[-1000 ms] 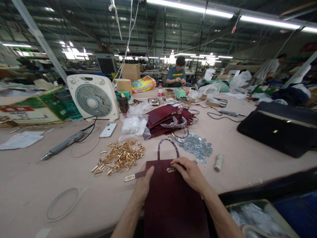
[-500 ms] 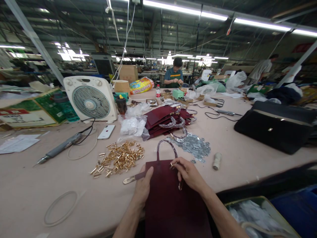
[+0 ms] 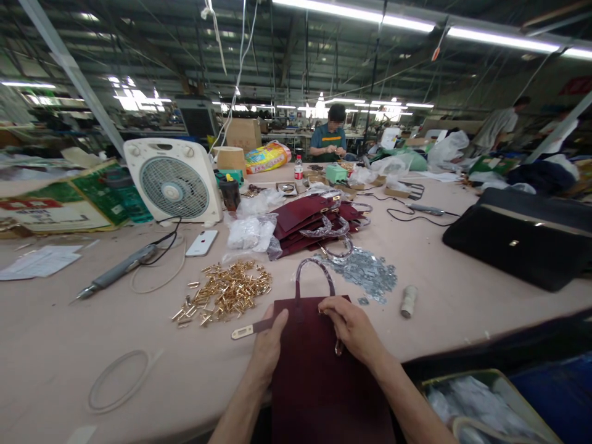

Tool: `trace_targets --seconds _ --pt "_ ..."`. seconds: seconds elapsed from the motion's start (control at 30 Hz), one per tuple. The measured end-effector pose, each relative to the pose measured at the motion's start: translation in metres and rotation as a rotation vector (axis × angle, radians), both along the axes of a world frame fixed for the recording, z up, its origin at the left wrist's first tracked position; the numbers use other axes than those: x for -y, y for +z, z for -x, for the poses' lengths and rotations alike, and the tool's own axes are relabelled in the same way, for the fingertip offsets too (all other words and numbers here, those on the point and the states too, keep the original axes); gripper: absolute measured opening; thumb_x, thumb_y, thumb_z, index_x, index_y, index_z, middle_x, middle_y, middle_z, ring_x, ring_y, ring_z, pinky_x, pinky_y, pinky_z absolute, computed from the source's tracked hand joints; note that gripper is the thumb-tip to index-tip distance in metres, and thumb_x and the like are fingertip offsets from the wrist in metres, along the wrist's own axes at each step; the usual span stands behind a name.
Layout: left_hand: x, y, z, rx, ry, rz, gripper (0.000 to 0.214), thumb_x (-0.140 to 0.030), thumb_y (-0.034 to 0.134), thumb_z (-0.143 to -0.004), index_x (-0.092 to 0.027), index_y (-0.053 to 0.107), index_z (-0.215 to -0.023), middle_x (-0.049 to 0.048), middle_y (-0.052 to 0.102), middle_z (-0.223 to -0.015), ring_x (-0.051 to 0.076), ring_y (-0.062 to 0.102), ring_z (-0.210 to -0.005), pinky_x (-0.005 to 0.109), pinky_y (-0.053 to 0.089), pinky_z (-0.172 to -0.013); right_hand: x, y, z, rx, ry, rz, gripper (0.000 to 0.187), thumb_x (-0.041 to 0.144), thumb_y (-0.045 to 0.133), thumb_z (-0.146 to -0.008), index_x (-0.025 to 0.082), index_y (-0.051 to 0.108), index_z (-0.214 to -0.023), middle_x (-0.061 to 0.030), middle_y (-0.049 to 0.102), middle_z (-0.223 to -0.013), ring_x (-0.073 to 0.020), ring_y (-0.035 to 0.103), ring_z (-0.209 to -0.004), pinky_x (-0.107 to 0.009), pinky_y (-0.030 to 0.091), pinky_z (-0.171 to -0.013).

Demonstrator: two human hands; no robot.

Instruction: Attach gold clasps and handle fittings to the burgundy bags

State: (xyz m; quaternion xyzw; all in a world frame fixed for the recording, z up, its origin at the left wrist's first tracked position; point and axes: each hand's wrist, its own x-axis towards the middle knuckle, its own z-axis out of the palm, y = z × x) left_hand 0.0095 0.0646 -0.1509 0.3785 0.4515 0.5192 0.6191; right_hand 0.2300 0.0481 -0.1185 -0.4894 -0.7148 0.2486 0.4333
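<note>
A dark maroon handbag panel stands before me, with a plastic-wrapped handle arching from its top. My left hand grips the panel's left edge, thumb on the front. Out past that hand sticks a maroon strap with a gold end plate. My right hand is closed near the upper right of the panel, its fingertips pinching a small gold metal fitting against the surface. Below those fingers hangs another shiny metal piece, partly covered by the hand.
Gold metal posts lie heaped left of the panel, flat silver plates behind it. Beyond are stacked maroon bag pieces, a fan, a phone, an electric screwdriver, a thread spool and a black bag. A co-worker sits opposite.
My right fingertips have closed in on the panel, and less of the gold fitting shows. The left-hand strap's plate has turned slightly. My view has shifted a little left.
</note>
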Motion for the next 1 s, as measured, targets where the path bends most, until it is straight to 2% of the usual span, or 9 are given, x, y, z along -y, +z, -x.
trace_targets --seconds 0.03,0.2,0.43,0.67,0.8,1.0 --pt "0.000 0.000 0.000 0.007 0.011 0.013 0.062 -0.056 0.076 -0.084 -0.018 0.065 -0.131 0.0109 0.074 -0.128 0.034 0.067 -0.122 0.043 0.051 -0.107 0.001 0.001 -0.001 0.017 0.005 -0.014 0.023 0.033 0.049 -0.105 0.026 0.070 -0.107 -0.0069 0.073 -0.109 -0.0224 0.068 -0.097 -0.035 0.053 -0.091" --pt "-0.001 -0.002 0.000 0.045 0.009 0.019 0.062 -0.056 0.076 -0.083 -0.018 0.066 -0.131 0.0108 0.075 -0.126 0.034 0.067 -0.122 0.045 0.052 -0.107 0.005 -0.001 -0.005 0.090 0.006 0.005 0.019 0.030 0.056 -0.101 0.026 0.068 -0.115 -0.0086 0.070 -0.116 -0.0191 0.065 -0.080 -0.035 0.055 -0.084" --pt "-0.001 -0.005 0.000 0.014 0.043 0.032 0.062 -0.056 0.078 -0.080 -0.020 0.068 -0.130 0.0106 0.075 -0.126 0.034 0.068 -0.120 0.045 0.053 -0.105 0.002 -0.006 -0.008 0.121 0.025 -0.065 0.024 0.026 0.056 -0.101 0.026 0.067 -0.123 -0.0094 0.070 -0.119 -0.0238 0.068 -0.104 -0.038 0.055 -0.097" --pt "0.001 -0.001 0.000 0.046 -0.009 -0.001 0.058 -0.055 0.075 -0.084 -0.019 0.067 -0.130 0.0106 0.075 -0.125 0.033 0.070 -0.116 0.044 0.054 -0.104 0.006 -0.018 -0.005 0.108 -0.056 -0.092 0.026 0.029 0.055 -0.103 0.027 0.068 -0.126 -0.0095 0.073 -0.118 -0.0245 0.070 -0.108 -0.039 0.058 -0.097" --pt "0.001 -0.002 -0.001 0.047 0.013 -0.002 0.057 -0.054 0.077 -0.083 -0.020 0.068 -0.129 0.0089 0.077 -0.119 0.032 0.071 -0.114 0.044 0.053 -0.106 0.007 -0.022 -0.008 0.109 -0.028 -0.121 0.033 0.027 0.054 -0.102 0.027 0.067 -0.133 -0.0103 0.072 -0.124 -0.0250 0.069 -0.112 -0.042 0.058 -0.101" --pt "0.000 -0.004 -0.001 0.043 0.014 -0.002 0.057 -0.052 0.077 -0.083 -0.020 0.068 -0.130 0.0085 0.078 -0.119 0.032 0.070 -0.117 0.043 0.051 -0.109 0.007 -0.021 -0.008 0.118 -0.039 -0.110 0.030 0.026 0.054 -0.103 0.028 0.067 -0.130 -0.0095 0.072 -0.120 -0.0238 0.070 -0.107 -0.039 0.058 -0.097"
